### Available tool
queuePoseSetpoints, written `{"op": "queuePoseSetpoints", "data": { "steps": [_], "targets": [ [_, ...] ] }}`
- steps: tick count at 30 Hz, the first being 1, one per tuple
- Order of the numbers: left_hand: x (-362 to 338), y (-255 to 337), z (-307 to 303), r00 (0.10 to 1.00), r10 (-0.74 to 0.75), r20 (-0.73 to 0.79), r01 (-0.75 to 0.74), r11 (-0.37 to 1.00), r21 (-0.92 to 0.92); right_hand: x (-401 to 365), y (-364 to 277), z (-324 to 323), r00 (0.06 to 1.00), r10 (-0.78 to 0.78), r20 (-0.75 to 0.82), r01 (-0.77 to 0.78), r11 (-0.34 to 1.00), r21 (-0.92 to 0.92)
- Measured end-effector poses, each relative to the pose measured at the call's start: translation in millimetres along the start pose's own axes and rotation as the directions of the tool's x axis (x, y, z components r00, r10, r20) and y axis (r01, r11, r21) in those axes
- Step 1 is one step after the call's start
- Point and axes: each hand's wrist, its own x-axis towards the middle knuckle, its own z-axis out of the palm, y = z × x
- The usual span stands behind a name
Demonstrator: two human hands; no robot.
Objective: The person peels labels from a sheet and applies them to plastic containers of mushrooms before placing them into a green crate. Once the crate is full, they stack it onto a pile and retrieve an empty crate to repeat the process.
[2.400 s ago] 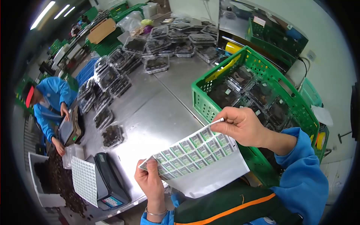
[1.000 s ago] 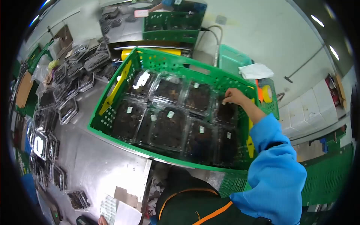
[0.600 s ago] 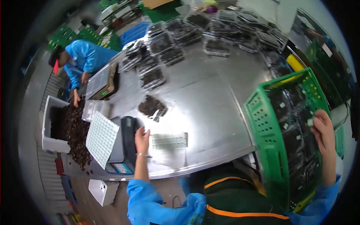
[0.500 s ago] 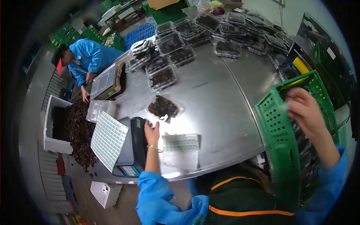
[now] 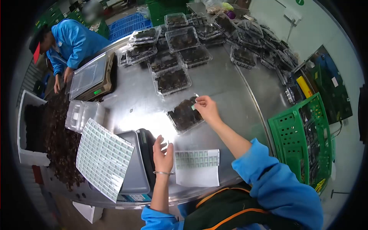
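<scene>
My right hand is at the right end of a clear plastic box packed with dark, leafy pieces that look like wood ear fungus. Between its pinched fingertips shows a small pale green label, close against the box. My left hand, fingers apart and holding nothing, hovers beside a grey flat-topped device. A large sheet of small green-printed labels leans over that device. Right of my left hand lies a partly used label sheet on the metal table.
Filled clear boxes are piled along the far side. At right stands a green crate with boxes inside. Loose dark fungus spills from a white tub at left, where a co-worker in blue leans near a scale.
My right hand has moved from above the green crate to the box in the middle. My left hand has come away from the grey device's edge. The view has shifted.
</scene>
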Motion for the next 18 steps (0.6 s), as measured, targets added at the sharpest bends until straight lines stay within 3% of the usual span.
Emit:
{"op": "queuePoseSetpoints", "data": {
  "steps": [2,4,5,6,7,8,9,10,11,12,13,14,16,18],
  "targets": [
    [16,7,12,1.0,0.014,-0.011,-0.015,0.995,-0.098,27,26,-2,0.992,0.025,0.123,0.039,0.872,-0.488],
    [51,16,25,0.996,0.03,-0.089,-0.042,0.989,-0.14,34,22,-16,0.983,0.026,0.184,0.078,0.842,-0.533],
    [77,22,31,0.988,0.055,-0.144,-0.077,0.985,-0.153,35,17,-25,0.96,-0.262,0.095,0.258,0.702,-0.664],
    [113,25,36,0.973,0.06,-0.223,-0.099,0.981,-0.165,32,18,-35,0.842,-0.536,0.059,0.372,0.499,-0.783],
    [152,31,39,0.95,0.075,-0.302,-0.131,0.977,-0.169,26,28,-53,0.905,-0.425,-0.038,0.242,0.585,-0.774],
    [183,44,40,0.927,0.068,-0.368,-0.12,0.986,-0.12,18,42,-68,0.943,-0.304,-0.133,0.105,0.654,-0.749],
    [223,35,49,0.89,0.044,-0.453,-0.044,0.999,0.01,7,46,-74,0.977,0.151,-0.151,-0.208,0.834,-0.51],
    [251,13,60,0.89,0.054,-0.453,-0.062,0.998,-0.002,-13,45,-64,0.919,0.365,-0.151,-0.393,0.812,-0.43],
    [278,-5,75,0.905,-0.02,-0.424,0.061,0.995,0.082,-26,19,-48,0.839,0.545,-0.008,-0.513,0.785,-0.349],
    [298,-11,85,0.909,-0.094,-0.407,0.174,0.971,0.165,-28,26,-38,0.819,0.573,-0.014,-0.557,0.79,-0.257],
    [303,-18,84,0.946,-0.131,-0.295,0.171,0.979,0.113,-31,37,-29,0.8,0.6,-0.004,-0.593,0.79,-0.154],
    [301,-24,82,0.973,-0.152,-0.176,0.168,0.982,0.083,-28,53,-23,0.843,0.538,-0.013,-0.538,0.841,-0.064],
    [286,-26,86,0.942,-0.168,-0.289,0.178,0.984,0.01,-25,33,-19,0.806,0.591,0.03,-0.569,0.759,0.316],
    [263,-14,76,0.949,-0.313,0.041,0.303,0.867,-0.395,-25,11,-32,0.851,0.526,-0.005,-0.47,0.765,0.44]
  ]
}}
